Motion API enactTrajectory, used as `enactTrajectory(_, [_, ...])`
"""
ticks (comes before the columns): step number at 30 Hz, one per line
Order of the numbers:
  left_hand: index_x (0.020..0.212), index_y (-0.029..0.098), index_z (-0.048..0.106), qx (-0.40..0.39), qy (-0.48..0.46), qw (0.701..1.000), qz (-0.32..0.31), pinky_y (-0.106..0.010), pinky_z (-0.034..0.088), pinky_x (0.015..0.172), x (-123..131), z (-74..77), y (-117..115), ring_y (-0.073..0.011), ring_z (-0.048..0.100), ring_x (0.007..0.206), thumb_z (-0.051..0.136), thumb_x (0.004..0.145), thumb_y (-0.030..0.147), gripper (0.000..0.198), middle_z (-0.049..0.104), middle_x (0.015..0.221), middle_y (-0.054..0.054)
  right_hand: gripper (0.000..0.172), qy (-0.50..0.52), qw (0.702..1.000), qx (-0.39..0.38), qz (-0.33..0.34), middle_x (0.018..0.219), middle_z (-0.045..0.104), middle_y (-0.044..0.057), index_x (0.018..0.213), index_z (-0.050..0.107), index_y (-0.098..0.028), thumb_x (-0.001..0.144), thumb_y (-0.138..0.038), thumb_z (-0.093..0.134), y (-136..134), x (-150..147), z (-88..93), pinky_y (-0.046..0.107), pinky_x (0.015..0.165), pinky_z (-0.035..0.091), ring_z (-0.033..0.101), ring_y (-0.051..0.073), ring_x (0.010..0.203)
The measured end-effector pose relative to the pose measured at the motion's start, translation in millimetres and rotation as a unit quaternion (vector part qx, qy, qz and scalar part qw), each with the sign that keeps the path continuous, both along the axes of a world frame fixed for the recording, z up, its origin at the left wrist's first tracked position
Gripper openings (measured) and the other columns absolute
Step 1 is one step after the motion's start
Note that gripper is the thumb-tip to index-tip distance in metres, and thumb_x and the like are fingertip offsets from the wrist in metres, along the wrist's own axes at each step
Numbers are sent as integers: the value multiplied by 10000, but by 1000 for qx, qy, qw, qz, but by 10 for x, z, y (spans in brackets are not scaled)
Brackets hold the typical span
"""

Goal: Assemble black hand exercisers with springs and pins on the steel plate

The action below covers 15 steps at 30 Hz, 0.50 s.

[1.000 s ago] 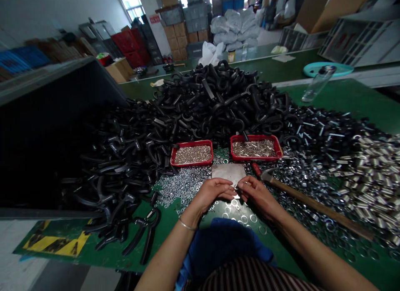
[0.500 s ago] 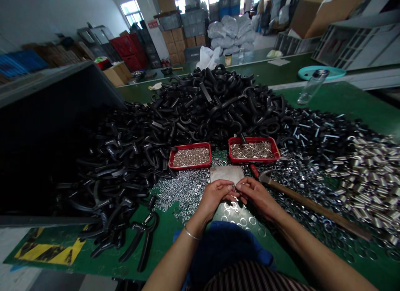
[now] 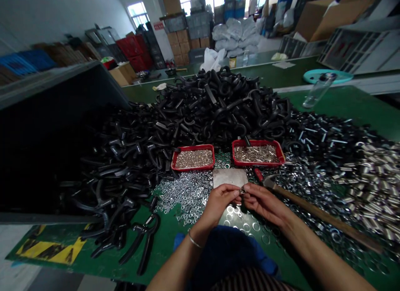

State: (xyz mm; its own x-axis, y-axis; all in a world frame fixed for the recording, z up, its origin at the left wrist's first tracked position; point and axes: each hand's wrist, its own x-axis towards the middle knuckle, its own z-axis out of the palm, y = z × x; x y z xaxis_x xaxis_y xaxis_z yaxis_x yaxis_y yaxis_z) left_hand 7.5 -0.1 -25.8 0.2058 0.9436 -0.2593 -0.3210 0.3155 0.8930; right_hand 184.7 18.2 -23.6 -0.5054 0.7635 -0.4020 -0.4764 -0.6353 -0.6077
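- My partly closed left hand [image 3: 220, 202] holds a tiny silver metal fitting [image 3: 242, 191] at lower centre.
- My right hand [image 3: 264, 203] pinches it too, above round steel washers [image 3: 246, 227] on the green counter [image 3: 150, 254].

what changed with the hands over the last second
The left hand and right hand have drawn slightly back from the metal plate and closed together, their fingertips now meeting on a small shiny metal piece. The whole view has also shifted slightly as the head moved. The red trays, hammer and black plastic pile stayed as they were.
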Motion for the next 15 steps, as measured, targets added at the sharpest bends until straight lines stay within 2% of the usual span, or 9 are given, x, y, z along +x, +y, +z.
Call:
enactTrajectory(2, [984, 132, 703, 17, 3, 1000, -5, -282, 537, 737, -25, 10, -2, -153, 678, 738, 760, 791, 360, 304, 718, 824, -60, 179, 30, 999, -41, -1, 738, 551, -15, 818, 648, -150, 792, -244, 798, -9, 7, -30, 170, 597, 461, 484, 48, 608])
enactTrajectory(4, [982, 143, 711, 41, 19, 999, -6, -295, 537, 734, -44, 22, -12, -164, 676, 739, 739, 808, 361, 280, 713, 819, -61, 178, 33, 999, -42, 10, 780, 571, 2, 860, 672, -149, 782, -240, 804, -23, 16, -51, 172, 617, 474, 499, 56, 636])
enactTrajectory(7, [957, 185, 737, 132, 125, 983, 21, -330, 535, 775, -36, 54, -55, -194, 666, 804, 691, 848, 363, 214, 699, 866, -68, 200, -38, 999, 33, 3, 750, 560, -4, 933, 675, -178, 813, -304, 774, -24, 7, -31, 210, 607, 480, 501, 84, 628])
enactTrajectory(9, [962, 224, 747, 216, 222, 950, 34, -362, 518, 862, -25, 96, -91, -221, 647, 910, 638, 889, 357, 187, 690, 942, -79, 239, -148, 981, 124, -21, 695, 560, -11, 986, 661, -212, 838, -383, 736, 4, -15, 29, 257, 609, 488, 529, 121, 617])
enactTrajectory(11, [1034, 251, 728, 280, 292, 915, 18, -389, 489, 940, -74, 162, -99, -238, 619, 1010, 559, 938, 340, 214, 680, 1020, -89, 299, -273, 934, 227, -39, 742, 620, 15, 1032, 649, -238, 841, -460, 706, 53, -24, 116, 315, 656, 508, 592, 177, 674])
enactTrajectory(13, [1114, 259, 686, 313, 345, 885, 8, -417, 464, 989, -261, 252, -47, -246, 597, 1069, 489, 971, 312, 250, 665, 1085, -97, 329, -370, 871, 323, -35, 911, 685, 60, 1046, 650, -255, 838, -507, 684, 109, 12, 207, 375, 759, 519, 644, 238, 809])
enactTrajectory(15, [1155, 249, 647, 323, 423, 843, 73, -455, 404, 1063, -623, 347, 71, -257, 557, 1146, 470, 974, 278, 255, 638, 1153, -111, 325, -429, 814, 392, -16, 1037, 699, 75, 1070, 654, -272, 860, -520, 645, 158, 104, 274, 408, 839, 506, 658, 271, 912])
